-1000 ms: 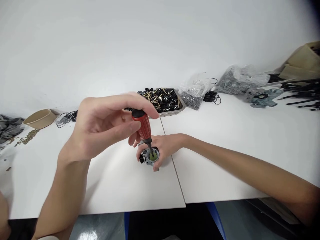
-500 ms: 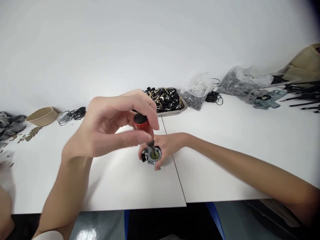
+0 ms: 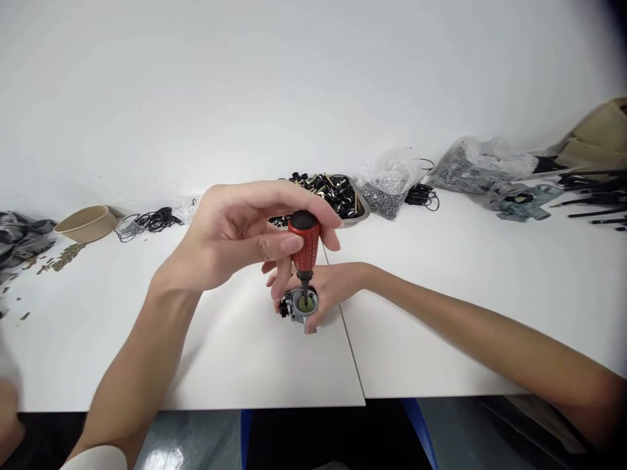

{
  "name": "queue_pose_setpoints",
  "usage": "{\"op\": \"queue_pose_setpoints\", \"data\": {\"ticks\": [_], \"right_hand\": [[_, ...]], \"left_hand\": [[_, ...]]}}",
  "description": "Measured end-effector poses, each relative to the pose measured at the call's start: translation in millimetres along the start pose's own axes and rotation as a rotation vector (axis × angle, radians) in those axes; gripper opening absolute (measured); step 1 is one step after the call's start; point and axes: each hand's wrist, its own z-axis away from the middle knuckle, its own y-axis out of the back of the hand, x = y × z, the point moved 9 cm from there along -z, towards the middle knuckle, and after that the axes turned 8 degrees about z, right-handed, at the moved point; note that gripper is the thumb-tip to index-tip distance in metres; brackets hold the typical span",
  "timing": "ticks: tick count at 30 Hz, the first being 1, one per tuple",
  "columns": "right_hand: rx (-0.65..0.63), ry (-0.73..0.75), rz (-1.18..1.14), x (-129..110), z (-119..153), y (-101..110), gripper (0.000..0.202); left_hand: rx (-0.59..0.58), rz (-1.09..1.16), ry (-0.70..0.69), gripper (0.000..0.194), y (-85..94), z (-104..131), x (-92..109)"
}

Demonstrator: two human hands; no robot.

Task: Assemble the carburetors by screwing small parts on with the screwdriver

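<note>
My left hand grips the red handle of a screwdriver between thumb and fingers, near its black cap. The shaft points down, its tip at the brass-coloured disc inside the round bore of a small metal carburetor. Wrapped around the far side and right edge of that carburetor is my right hand, pressing it to the white table. A black fitting sticks out on the carburetor's left. My left hand hides part of the right hand's fingers.
Behind the hands stands a metal tray of black and brass parts. A plastic bag of small parts, black cables and a metal casting lie right. Leftward are a beige bowl, brass bits and another person's arm.
My left hand has shifted right and re-gripped the screwdriver, which now stands more upright. The right hand and carburetor have stayed nearly in place.
</note>
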Motion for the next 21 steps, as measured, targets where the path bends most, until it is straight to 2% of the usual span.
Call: {"op": "queue_pose_setpoints", "data": {"ticks": [4,10,13,18,21], "right_hand": [[-0.002,-0.017,-0.019,0,0,0,0.048],[0.018,-0.010,0.011,1,0,1,0.050],[0.009,-0.010,0.007,1,1,1,0.050],[0.019,-0.022,-0.010,1,1,1,0.051],[0.010,-0.018,-0.042,1,0,0,0.049]], "left_hand": [[0.021,0.003,0.044,0.019,-0.7,-2,-4],[0.124,-0.016,-0.100,0.021,4.3,-6,-4],[0.063,0.003,-0.082,0.037,2.3,-4,-5],[-0.137,0.032,0.033,0.034,-11.2,3,-1],[-0.119,-0.036,0.050,0.036,-11.4,3,1]]}}
